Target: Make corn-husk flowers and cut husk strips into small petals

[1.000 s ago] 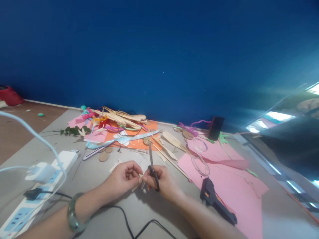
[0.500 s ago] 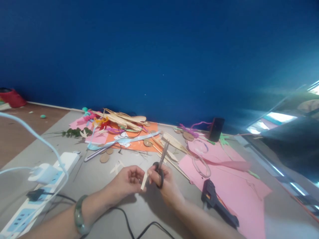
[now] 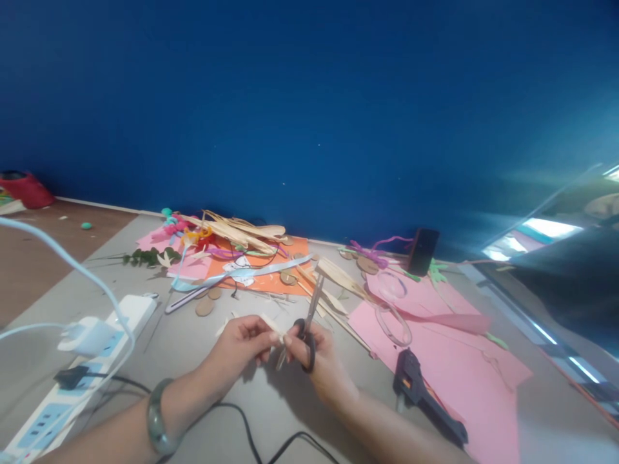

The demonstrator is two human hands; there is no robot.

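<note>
Fingertips of my left hand (image 3: 249, 341) pinch a thin pale strip (image 3: 271, 324), wood or paper, I cannot tell which. My right hand (image 3: 322, 361) has black-handled scissors (image 3: 315, 301) looped on its fingers, blades pointing up and away from the strip. Its thumb and fingertip also touch the strip's end, so both hands meet at it. A narrow piece hangs just below the fingertips. Beyond my left hand, small pale scraps lie on the grey table, partly hidden by the fingers. A jade-coloured bangle (image 3: 160, 415) rings my left wrist.
Left stands a white power strip (image 3: 135, 317) with a plugged-in charger (image 3: 87, 336). A black glue gun (image 3: 425, 399) lies on pink paper (image 3: 488, 412) at right. Wooden cutlery (image 3: 242, 232), orange paper (image 3: 296, 248) and a phone (image 3: 423, 251) sit near the blue wall.
My left hand has closed in on my right, its thumb now on the strip. The strip has swung from hanging down to pointing up and left. The scissors stay in my right hand.
</note>
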